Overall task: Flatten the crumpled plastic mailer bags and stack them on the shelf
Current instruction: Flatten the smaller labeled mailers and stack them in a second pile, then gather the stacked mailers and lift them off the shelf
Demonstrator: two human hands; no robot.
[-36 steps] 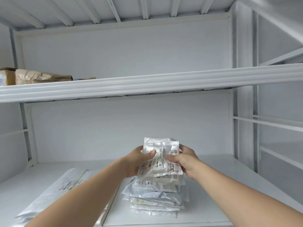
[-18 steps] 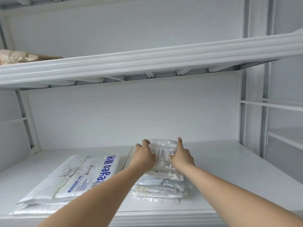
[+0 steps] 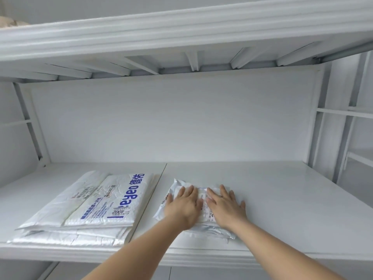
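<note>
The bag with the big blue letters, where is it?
In the head view, the bag with blue letters lies on top of the left pile on the shelf, left of the small stack of mailers.

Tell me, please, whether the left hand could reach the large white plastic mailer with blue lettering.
Probably yes: the left hand lies flat on the small white mailer stack, and the large blue-lettered white mailer lies beside it, bare white shelf between.

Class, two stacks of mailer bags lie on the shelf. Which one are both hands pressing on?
The smaller stack on the right: left hand and right hand lie flat on it. The larger stack, with blue lettering, lies untouched.
</note>
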